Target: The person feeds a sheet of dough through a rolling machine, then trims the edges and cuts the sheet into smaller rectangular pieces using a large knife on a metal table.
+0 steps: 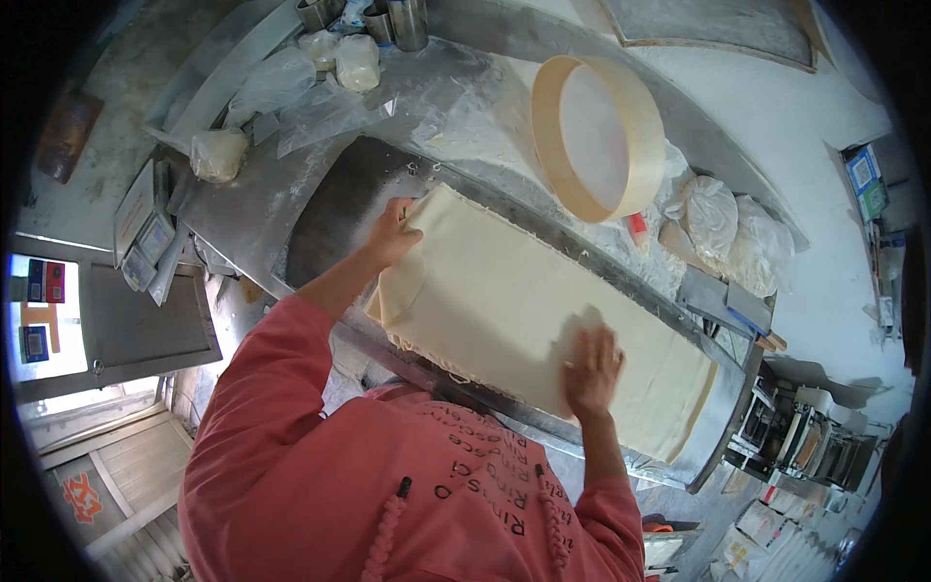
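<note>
A long stack of folded pale dough sheets (502, 284) lies lengthwise on a dark floured board (331, 218). Its front edge is ragged, with thin scraps hanging there. At the stack's left end, my left hand (393, 236) grips the edge of the top sheet, thumb on top and other fingers partly hidden. A corner of the dough folds over just below that hand. My right hand (593, 367), slightly blurred, is spread palm down over the right half of the dough, with nothing held. Whether its palm presses on the surface I cannot tell.
Behind the dough, a round wooden-rimmed flour sieve (644, 138) stands on edge on the floured metal table (451, 94). Plastic bags (709, 218) and a flat blade (749, 305) lie to its right. Bagged dough (218, 154) and a scale (149, 240) are at left; a roller machine (800, 436) stands at right.
</note>
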Demonstrator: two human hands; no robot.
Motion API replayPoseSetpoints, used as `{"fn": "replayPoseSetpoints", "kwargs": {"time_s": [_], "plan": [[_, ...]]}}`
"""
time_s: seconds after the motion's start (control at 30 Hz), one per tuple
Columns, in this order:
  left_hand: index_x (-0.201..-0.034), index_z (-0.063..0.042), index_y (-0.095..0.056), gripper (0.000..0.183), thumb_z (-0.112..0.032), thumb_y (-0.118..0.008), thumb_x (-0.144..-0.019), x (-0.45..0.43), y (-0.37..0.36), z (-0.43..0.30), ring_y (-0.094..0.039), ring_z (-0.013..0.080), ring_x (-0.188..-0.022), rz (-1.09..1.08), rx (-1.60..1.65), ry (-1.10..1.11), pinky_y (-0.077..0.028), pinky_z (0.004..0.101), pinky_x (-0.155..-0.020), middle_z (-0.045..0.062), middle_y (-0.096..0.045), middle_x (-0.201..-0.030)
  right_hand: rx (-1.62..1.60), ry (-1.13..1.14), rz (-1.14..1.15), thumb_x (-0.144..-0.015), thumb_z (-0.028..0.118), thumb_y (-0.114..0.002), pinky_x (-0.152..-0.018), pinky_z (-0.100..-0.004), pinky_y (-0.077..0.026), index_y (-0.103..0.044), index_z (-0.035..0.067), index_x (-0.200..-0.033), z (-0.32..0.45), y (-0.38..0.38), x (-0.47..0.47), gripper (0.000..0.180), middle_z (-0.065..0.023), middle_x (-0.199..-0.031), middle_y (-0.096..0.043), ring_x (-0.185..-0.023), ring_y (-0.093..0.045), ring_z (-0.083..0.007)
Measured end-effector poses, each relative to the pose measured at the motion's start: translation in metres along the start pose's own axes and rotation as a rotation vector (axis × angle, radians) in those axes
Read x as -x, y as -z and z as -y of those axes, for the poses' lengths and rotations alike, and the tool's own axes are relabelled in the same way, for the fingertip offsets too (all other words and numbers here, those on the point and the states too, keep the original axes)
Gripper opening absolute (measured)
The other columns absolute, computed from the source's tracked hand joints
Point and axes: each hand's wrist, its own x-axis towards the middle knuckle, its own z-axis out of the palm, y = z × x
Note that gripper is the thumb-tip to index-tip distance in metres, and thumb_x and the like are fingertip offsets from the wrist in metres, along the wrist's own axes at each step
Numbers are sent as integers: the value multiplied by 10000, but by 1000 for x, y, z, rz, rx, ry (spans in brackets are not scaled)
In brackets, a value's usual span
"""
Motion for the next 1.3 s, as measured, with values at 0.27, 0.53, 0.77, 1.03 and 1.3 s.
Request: {"fn": "replayPoseSetpoints", "kwargs": {"time_s": [0.27,0.53,0.77,1.03,1.3], "plan": [[-1215,-113,-549,466,-125,-688,-771,-8,32,-13,-561,327,-1036,-248,-478,-445,-444,412,-949,163,-567,-1190,-32,41,52,-872,361,-566,-1145,-544,-119,-291,243,-1488,60,-8,-77,684,-104,-1569,-190,-1446,-179,-294],[-860,-111,-616,144,-194,-618,-742,86,70,-14,-603,240,-866,632,-844,-1084,-445,384,-826,43,-621,-861,1,37,11,-868,336,-556,-1144,-527,-139,-338,219,-1470,60,-7,-78,651,-119,-1546,-246,-1433,-205,-298],[-724,-89,-622,94,-170,-617,-676,133,113,3,-600,285,-741,268,-873,-597,-474,445,-672,84,-584,-705,5,65,1,-866,331,-568,-1143,-528,-138,-314,205,-1478,60,-10,-77,675,-124,-1550,-237,-1437,-191,-308],[-1410,-71,-390,769,-484,-641,-812,98,-5,-33,-260,289,-1391,213,-653,-722,-189,461,-1148,143,-315,-1495,9,-38,28,-826,256,-620,-1112,-559,-173,-348,169,-1460,43,-10,-69,695,-127,-1547,-248,-1437,-201,-294],[-1430,-39,-346,805,-407,-649,-781,93,-19,-32,-202,378,-1410,253,-836,-698,-130,504,-1151,211,-256,-1505,107,-797,-50,-910,416,-504,-1138,-513,-148,-235,231,-1506,-118,15,59,680,-80,-1576,-177,-1457,-133,-249]]}}
